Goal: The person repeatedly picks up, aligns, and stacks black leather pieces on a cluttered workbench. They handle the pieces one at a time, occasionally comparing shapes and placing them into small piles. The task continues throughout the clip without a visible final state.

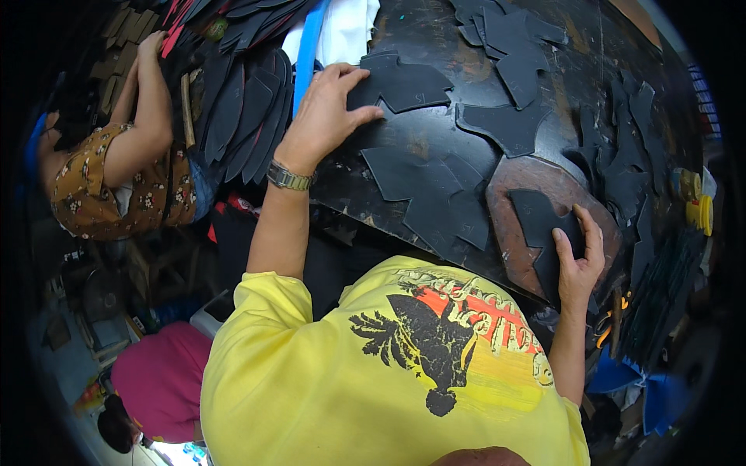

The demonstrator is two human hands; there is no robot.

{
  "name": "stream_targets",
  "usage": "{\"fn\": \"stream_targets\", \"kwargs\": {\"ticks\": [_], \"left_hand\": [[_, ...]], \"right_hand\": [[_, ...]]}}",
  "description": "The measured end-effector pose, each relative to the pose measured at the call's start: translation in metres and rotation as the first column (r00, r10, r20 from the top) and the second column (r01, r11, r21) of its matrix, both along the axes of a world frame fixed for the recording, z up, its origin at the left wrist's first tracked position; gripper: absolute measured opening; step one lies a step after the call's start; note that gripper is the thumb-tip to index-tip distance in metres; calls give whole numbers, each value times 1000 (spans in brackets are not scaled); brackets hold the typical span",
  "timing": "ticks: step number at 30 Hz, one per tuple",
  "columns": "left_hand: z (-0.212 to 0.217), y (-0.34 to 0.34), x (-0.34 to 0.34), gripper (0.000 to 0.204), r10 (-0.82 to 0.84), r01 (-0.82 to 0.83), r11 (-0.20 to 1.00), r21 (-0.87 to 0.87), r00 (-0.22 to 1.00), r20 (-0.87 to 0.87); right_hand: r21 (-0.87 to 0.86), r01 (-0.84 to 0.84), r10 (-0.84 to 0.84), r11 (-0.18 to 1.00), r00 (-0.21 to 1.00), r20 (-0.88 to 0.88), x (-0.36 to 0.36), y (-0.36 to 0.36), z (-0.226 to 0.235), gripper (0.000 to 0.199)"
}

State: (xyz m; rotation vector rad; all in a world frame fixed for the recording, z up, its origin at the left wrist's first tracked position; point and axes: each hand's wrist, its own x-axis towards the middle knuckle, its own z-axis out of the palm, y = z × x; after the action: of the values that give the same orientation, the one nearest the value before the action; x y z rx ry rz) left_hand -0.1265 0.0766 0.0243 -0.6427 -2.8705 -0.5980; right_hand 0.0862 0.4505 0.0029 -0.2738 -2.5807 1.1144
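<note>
My left hand is at the left edge of a flat black cut piece on the dark table. Its thumb and fingers are spread apart; the fingertips reach the piece's edge. Nearer to me on the right, my right hand has thumb and fingers on either side of another black cut piece, which lies on a brown slab. Part of that piece is hidden under the hand. Overlapping black pieces lie between my hands, with another black piece beyond them.
More black pieces lie at the far side, and others are heaped at the right. Long black pieces are stacked at left by a blue strip. A person in a brown floral top works at left; another wears magenta.
</note>
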Motion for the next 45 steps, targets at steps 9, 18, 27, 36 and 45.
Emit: {"fn": "stream_targets", "kwargs": {"ticks": [9,18,27,36,45], "left_hand": [[-16,-3,8,76,72,-70,993,98,997,-18],[-13,-9,16,56,2,45,850,524,996,-88],[-24,-3,4,68,182,-143,949,280,976,-117],[-10,7,32,57,36,47,983,178,900,-435],[12,46,73,59,-354,324,934,147,888,292]], "right_hand": [[20,-7,7,1000,1000,4,1,1,-2,44],[-3,7,-7,1000,1000,9,2,4,-5,44],[-46,24,-22,999,999,34,4,7,-9,44],[-95,17,-17,995,1000,0,2,4,-7,43],[73,1,5,997,996,-89,-2,3,0,45]]}}
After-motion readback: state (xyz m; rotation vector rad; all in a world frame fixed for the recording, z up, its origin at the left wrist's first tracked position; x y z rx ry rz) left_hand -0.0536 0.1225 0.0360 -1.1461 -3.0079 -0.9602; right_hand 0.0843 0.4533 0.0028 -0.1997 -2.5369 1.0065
